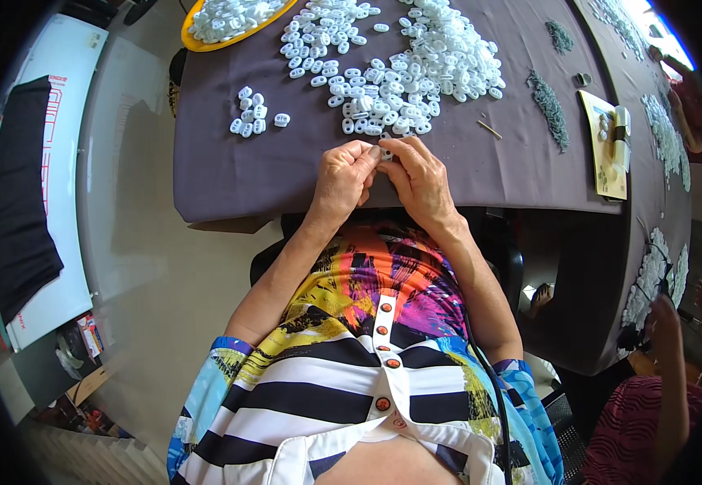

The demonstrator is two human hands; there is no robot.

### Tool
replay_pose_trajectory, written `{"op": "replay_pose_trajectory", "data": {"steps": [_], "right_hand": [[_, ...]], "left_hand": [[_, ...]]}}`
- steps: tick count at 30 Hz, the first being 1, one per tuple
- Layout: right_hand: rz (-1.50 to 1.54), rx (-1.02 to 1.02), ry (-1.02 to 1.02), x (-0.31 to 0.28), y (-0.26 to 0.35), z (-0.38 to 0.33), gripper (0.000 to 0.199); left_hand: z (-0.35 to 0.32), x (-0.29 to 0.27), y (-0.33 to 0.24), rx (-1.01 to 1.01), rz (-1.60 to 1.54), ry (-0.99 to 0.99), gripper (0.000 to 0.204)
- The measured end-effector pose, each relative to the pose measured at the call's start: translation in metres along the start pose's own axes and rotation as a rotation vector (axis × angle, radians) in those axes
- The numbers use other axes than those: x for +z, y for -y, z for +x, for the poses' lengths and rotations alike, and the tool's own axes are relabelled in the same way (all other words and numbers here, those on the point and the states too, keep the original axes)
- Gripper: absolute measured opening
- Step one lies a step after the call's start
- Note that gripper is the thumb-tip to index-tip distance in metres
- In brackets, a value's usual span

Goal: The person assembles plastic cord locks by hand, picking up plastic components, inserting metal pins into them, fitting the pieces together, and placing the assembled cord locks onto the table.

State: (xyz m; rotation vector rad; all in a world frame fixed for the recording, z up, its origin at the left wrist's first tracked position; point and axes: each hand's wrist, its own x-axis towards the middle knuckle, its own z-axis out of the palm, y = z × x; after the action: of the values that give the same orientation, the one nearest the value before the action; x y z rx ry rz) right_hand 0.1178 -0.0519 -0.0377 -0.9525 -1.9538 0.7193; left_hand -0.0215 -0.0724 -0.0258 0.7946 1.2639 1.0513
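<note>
My left hand [340, 182] and my right hand [424, 184] meet above the near edge of the table, fingertips pinched together. Between them is a small white oval plastic piece [386, 153], mostly covered by the fingers. Just beyond my hands spreads a large heap of the same two-holed white pieces [452, 61], its near end close to my fingertips. To the left lies a separate small group of white pieces [248, 115], with one piece [281, 120] a little apart.
A yellow tray [195, 44] of white pieces stands far left on the dark tablecloth [230, 182]. Rightward lie a thin stick [489, 130], small grey-green parts [550, 111] and a yellow card [596, 149]. Other people's hands [664, 323] show at the far right beside more white pieces [648, 279].
</note>
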Motion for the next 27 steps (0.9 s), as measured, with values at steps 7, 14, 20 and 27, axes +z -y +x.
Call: {"op": "replay_pose_trajectory", "data": {"steps": [7,14,20,27], "right_hand": [[0.031,0.002,0.015,-0.001,0.000,-0.001,0.025],[0.041,0.027,-0.011,-0.001,0.003,0.000,0.027],[0.052,0.095,-0.019,-0.003,0.009,0.000,0.029],[0.445,0.435,-0.034,-0.001,0.012,-0.006,0.028]], "left_hand": [[-0.002,-0.006,-0.001,0.017,-0.004,0.064,0.024],[-0.002,-0.005,0.000,0.018,-0.038,0.002,0.024],[-0.001,-0.006,-0.001,0.012,-0.067,-0.005,0.025],[0.000,-0.005,0.000,0.014,-0.048,0.005,0.025]]}}
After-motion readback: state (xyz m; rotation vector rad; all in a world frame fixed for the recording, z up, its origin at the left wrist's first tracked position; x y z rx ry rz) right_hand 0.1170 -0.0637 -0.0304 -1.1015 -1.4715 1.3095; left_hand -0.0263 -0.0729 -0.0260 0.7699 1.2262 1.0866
